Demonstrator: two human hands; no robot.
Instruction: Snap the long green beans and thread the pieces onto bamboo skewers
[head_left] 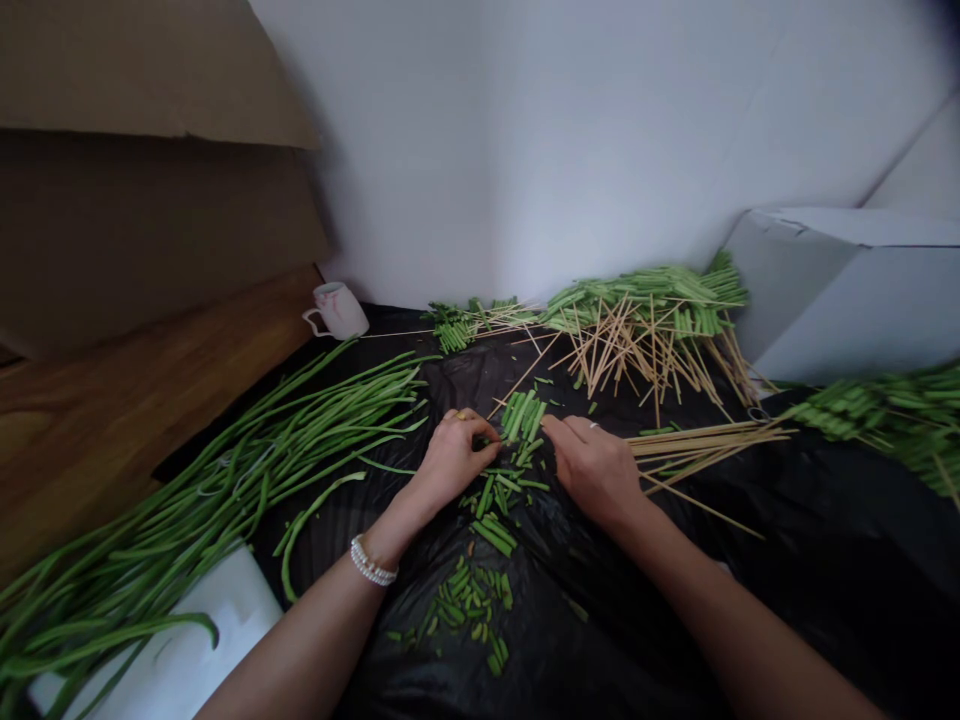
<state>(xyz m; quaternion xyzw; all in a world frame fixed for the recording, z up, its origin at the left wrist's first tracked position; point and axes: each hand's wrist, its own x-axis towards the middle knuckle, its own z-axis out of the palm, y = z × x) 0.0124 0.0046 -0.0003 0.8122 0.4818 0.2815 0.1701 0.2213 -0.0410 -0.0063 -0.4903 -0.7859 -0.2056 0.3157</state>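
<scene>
Cut pieces of long green bean (523,416) lie side by side in a short row between my two hands. My left hand (459,452), a beaded bracelet at its wrist, has thumb and forefinger pinched at the row's left. What sits in that pinch is too small to make out. On the other side my right hand (596,470) is closed, its fingertips against the row's right end; anything inside is hidden. More loose bean pieces (493,535) are scattered below the hands. A thin wooden skewer (529,372) slants just behind the row.
Whole long beans (300,450) spread at left, partly over a white block (217,625). Behind are a mug (340,310), skewered bean pieces (652,295) and a heap of skewers (622,345). More skewers (705,440) lie at right, near a white box (855,290). Black plastic sheeting (600,620) lies underneath.
</scene>
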